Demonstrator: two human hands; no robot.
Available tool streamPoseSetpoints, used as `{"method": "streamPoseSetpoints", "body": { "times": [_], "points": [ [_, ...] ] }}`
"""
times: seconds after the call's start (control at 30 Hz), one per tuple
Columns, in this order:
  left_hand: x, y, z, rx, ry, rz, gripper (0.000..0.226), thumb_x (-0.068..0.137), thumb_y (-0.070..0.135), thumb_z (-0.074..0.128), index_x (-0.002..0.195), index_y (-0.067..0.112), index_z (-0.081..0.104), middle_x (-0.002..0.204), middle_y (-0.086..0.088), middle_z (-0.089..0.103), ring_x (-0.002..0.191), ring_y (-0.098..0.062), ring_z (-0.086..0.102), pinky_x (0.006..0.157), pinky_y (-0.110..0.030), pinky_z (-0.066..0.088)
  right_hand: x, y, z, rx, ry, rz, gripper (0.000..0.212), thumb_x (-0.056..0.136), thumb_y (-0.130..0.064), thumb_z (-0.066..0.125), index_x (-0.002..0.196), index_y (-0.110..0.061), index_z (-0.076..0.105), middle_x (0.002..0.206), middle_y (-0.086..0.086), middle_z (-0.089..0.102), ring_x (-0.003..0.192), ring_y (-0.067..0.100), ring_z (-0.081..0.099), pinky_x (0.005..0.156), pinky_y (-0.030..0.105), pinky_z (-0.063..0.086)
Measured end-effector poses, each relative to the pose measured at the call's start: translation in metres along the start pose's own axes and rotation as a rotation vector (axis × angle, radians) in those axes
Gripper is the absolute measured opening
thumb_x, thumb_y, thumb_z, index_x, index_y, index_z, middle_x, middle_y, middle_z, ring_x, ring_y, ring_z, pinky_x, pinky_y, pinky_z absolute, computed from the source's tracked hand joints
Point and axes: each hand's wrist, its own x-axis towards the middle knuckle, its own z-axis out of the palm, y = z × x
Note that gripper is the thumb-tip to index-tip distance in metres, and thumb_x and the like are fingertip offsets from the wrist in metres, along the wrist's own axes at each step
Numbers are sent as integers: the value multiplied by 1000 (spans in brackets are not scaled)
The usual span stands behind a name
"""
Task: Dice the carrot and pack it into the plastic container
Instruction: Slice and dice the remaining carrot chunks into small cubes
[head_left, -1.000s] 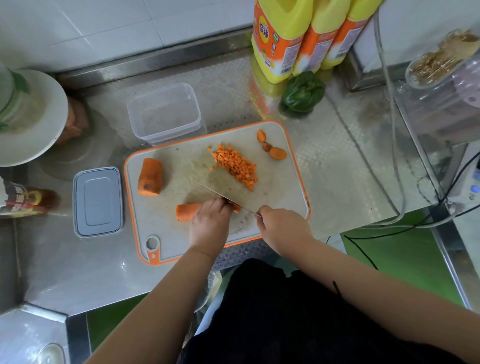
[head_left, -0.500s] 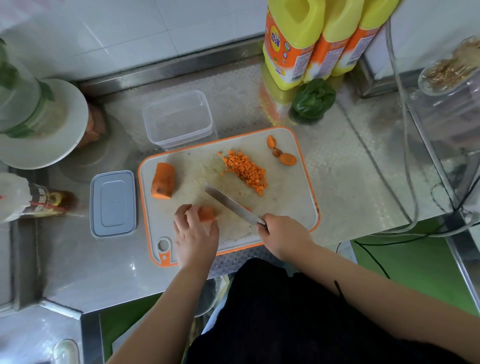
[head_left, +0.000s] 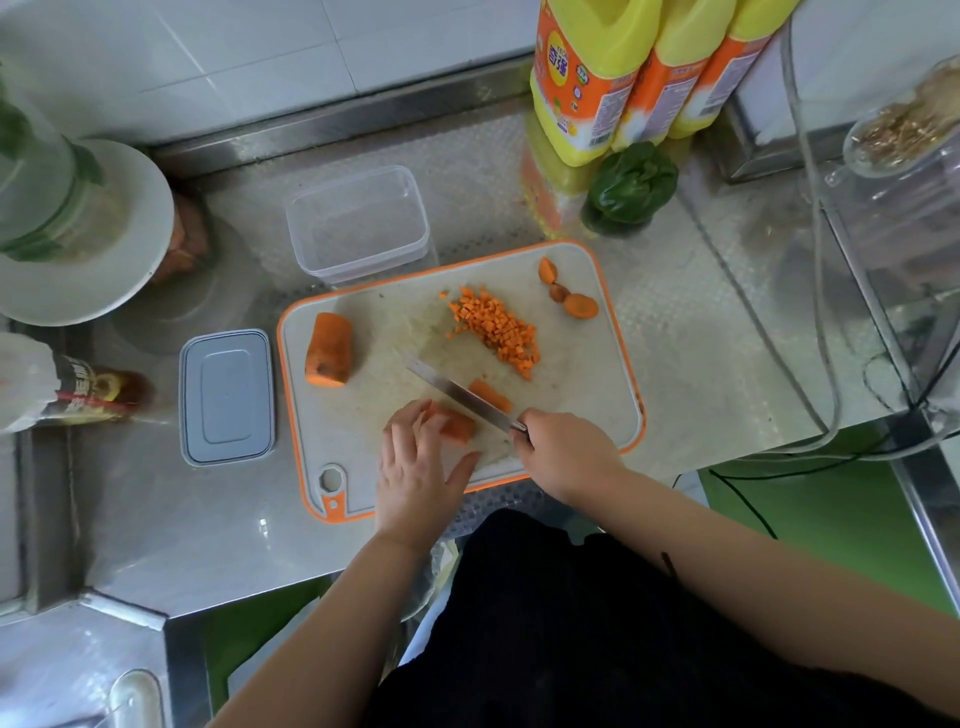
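Head: right hand (head_left: 566, 452) grips knife (head_left: 460, 395); left hand (head_left: 415, 478) steadies carrot piece (head_left: 457, 427)

Centre frame: orange-rimmed cutting board (head_left: 597, 395) on the steel bench (head_left: 701, 338), bearing a pile of diced carrot (head_left: 496, 330) and a thick carrot chunk (head_left: 329, 349) at its left. Lower centre: left hand (head_left: 418, 475) pinning a carrot piece (head_left: 457, 427), right hand (head_left: 563, 449) gripping a knife (head_left: 457, 395) angled between that piece and a cut strip (head_left: 491, 395). Above the board, an empty plastic container (head_left: 358, 223); at left, its lid (head_left: 227, 397).

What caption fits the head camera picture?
Left hand steadies a carrot piece while right hand slices with a knife.
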Motion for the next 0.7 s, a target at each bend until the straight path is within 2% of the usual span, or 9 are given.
{"method": "streamPoseSetpoints", "body": {
  "times": [0.1,0.23,0.33,0.43,0.7],
  "points": [
    [4,-5,-4,-15,128,116,17,93,25,63,104,13,60,113,-5,53,100,-28,51,84,-37,49,-4,-9,3,-26,2,-15,24,101,-32,36,94,-13,49,70,0,47,68,26,49,56,31,32],
    [12,-9,1,-38,126,120,6,89,13,68,92,9,71,98,-6,66,93,-26,53,77,-36,51,-6,-12,6,-48,2,-21,27,101,-32,35,102,-12,53,90,9,63,83,32,60,59,31,33],
    [15,-12,2,-59,115,130,5,88,12,69,89,9,73,96,-5,67,92,-26,53,79,-30,48,-8,-12,7,-101,29,-44,29,102,-31,34,108,-11,54,92,10,64,84,33,61,59,32,36],
    [16,-13,0,-66,99,126,15,93,17,60,89,9,73,95,-6,66,92,-25,52,81,-27,45,-12,-14,8,-124,46,-62,28,101,-29,34,111,-12,54,91,11,64,82,35,61,59,33,38],
    [18,-7,1,-71,102,122,19,93,16,56,85,8,70,90,-9,63,92,-26,48,80,-28,43,-19,-19,-2,-164,44,-75,26,102,-29,35,101,-10,52,80,9,60,71,32,56,55,32,32]
  ]
}}
